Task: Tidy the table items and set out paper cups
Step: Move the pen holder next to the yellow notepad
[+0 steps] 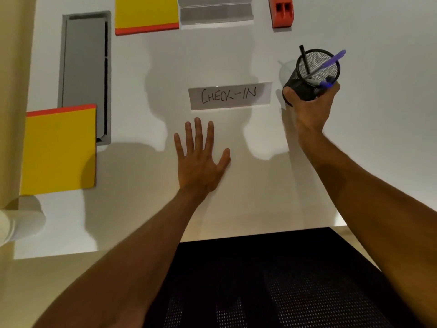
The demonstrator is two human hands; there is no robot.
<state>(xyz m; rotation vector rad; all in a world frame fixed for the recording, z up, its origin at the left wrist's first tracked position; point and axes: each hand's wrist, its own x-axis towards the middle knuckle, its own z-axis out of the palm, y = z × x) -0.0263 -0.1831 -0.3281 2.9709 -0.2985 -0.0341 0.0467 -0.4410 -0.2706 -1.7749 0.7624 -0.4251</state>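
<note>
Two pens at least stand in the black mesh pen cup (298, 87) at the far right of the white counter (236, 197). A purple pen (331, 63) leans right over the rim and a black pen (304, 59) leans to the far left. A purple tip also shows at the near rim, and we cannot tell whether it belongs to a third pen.

Left of the cup lies a paper sign (230, 95) hand-lettered CHECK-IN. Along the far edge we see a yellow pad (146, 13) with an orange edge, a clear plastic holder (215, 10) and an orange block (282, 11). A second yellow pad (59, 150) lies at the near left, overlapping the near end of a long grey cable trough (84, 67) set into the counter.

At the near left corner a white rounded shape (9, 228) sits partly out of view. It looks like paper cups, but it is too blurred for us to be sure. Nearest us is a black mesh chair (272, 280), with beige floor on either side.

Our left hand (201, 159) lies flat on the counter just near of the sign, fingers straight and spread. Our right hand (312, 107) wraps fingers and thumb round the lower part of the pen cup. We cannot tell whether the cup rests on the counter or is lifted.
</note>
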